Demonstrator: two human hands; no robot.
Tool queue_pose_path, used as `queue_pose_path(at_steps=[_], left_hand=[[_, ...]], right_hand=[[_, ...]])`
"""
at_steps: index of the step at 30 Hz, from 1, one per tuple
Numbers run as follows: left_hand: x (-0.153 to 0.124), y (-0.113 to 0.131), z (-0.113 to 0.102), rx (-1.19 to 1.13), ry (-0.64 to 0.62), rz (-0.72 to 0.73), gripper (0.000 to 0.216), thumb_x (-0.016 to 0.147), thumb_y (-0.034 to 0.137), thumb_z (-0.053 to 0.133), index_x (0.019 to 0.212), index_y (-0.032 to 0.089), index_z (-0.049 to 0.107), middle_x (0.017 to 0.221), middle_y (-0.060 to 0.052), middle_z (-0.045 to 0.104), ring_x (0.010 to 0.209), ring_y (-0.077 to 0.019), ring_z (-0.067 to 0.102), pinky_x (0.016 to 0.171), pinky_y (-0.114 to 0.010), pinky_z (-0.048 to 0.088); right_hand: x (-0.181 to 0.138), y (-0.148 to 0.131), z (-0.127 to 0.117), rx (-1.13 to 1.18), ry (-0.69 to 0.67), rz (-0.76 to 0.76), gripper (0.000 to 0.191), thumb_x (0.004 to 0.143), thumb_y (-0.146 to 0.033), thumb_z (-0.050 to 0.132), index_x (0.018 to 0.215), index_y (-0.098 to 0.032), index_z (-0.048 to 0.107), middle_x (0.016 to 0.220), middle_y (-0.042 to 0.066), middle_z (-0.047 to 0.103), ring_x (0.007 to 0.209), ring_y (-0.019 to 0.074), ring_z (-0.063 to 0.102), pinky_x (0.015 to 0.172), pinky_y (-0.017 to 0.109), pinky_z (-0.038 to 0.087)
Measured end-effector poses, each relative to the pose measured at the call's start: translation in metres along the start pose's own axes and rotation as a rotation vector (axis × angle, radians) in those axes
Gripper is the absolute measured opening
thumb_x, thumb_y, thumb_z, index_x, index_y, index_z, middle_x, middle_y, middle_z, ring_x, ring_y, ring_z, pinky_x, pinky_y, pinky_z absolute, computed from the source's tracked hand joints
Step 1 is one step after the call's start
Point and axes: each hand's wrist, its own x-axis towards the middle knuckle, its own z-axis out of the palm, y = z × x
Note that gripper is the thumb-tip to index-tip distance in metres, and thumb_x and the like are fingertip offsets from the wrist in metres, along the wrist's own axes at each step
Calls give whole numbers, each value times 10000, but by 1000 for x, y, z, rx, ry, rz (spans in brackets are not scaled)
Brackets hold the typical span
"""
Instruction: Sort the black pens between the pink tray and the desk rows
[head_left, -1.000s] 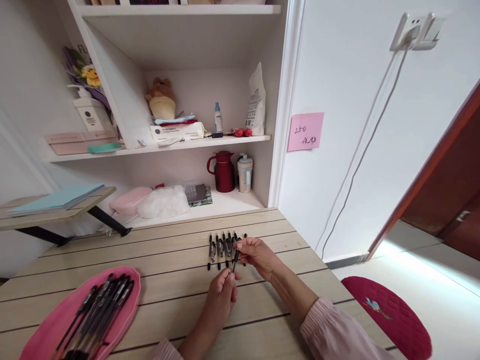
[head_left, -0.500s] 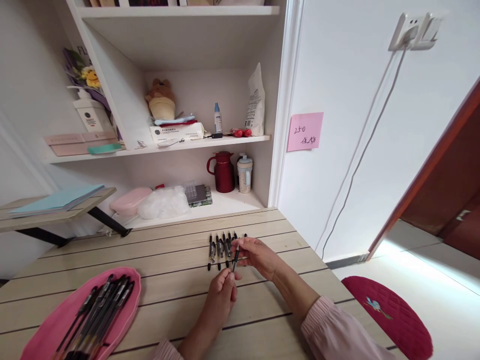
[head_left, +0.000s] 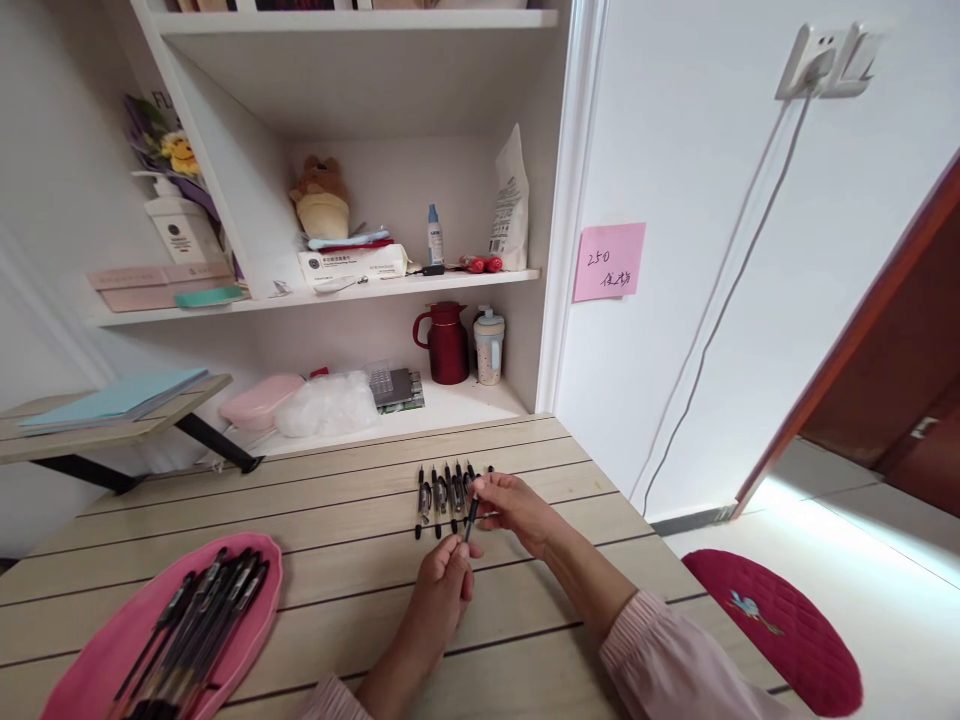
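A black pen (head_left: 471, 518) is held between both hands just above the wooden table (head_left: 330, 590). My left hand (head_left: 442, 592) pinches its lower end. My right hand (head_left: 516, 508) pinches its upper end from the right. Right behind them a row of several black pens (head_left: 441, 496) lies side by side on the table. A pink oval tray (head_left: 97, 660) at the near left holds several more black pens (head_left: 196, 628).
Behind the table a white shelf unit holds a red jug (head_left: 446, 343), a small tumbler (head_left: 490, 347), a pink case (head_left: 259, 400) and a plastic bag (head_left: 327, 403). A pink sticky note (head_left: 608, 262) hangs on the wall. A red mat (head_left: 776, 630) lies on the floor, right.
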Motion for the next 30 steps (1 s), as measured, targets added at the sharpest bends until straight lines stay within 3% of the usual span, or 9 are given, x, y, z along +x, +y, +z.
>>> queue_pose_path(at_steps=[2,6,12,17,20,23,26,30], left_hand=[[0,0,0,4,3,-9,329,745,490,452,838,177,488,453,96,345,342,-31,157,341,-163,86],[2,1,-1,13,-6,-16,324,744,484,451,838,176,488,453,94,353,333,-31,173,337,-165,90],[2,1,-1,4,2,-13,353,725,509,463,832,175,494,450,95,358,331,-29,170,337,-165,89],[-1,2,0,-6,10,-13,380,702,527,490,839,174,504,453,97,350,332,-26,175,340,-164,85],[0,1,-1,-33,24,-37,394,698,540,491,849,176,501,461,100,347,328,-22,167,339,-161,80],[2,1,-3,-81,40,-41,395,709,544,480,855,176,494,478,102,338,323,-14,163,338,-158,77],[3,1,-4,-116,46,-39,395,717,549,476,844,175,488,498,102,346,311,-5,162,333,-157,82],[3,0,-4,-131,49,-35,406,708,563,485,817,173,477,501,102,346,303,-1,171,329,-158,71]], right_hand=[[1,0,-1,24,-36,-13,288,578,-377,713,731,-158,604,679,-4,610,570,86,524,515,209,377],[2,2,-1,2,43,-29,267,542,-337,739,639,-149,576,550,-24,566,518,81,506,467,189,336],[2,3,-3,15,-60,2,288,542,-341,730,713,-140,616,655,6,608,554,86,509,511,211,379],[4,5,-3,-46,-18,-29,294,494,-343,753,638,-152,583,568,-17,564,537,94,501,467,200,340],[7,0,-8,-136,16,-94,287,560,-365,704,732,-169,586,621,-13,580,569,106,520,489,211,357],[13,-6,-22,-377,268,-242,216,667,-342,595,814,-184,575,690,5,599,611,124,533,547,239,382],[19,-5,-35,-797,502,-306,118,708,-281,526,749,-185,581,709,32,617,667,156,545,616,269,379],[28,7,-36,-1189,528,-249,125,725,-229,507,810,-186,588,799,70,637,777,192,564,660,277,353]])
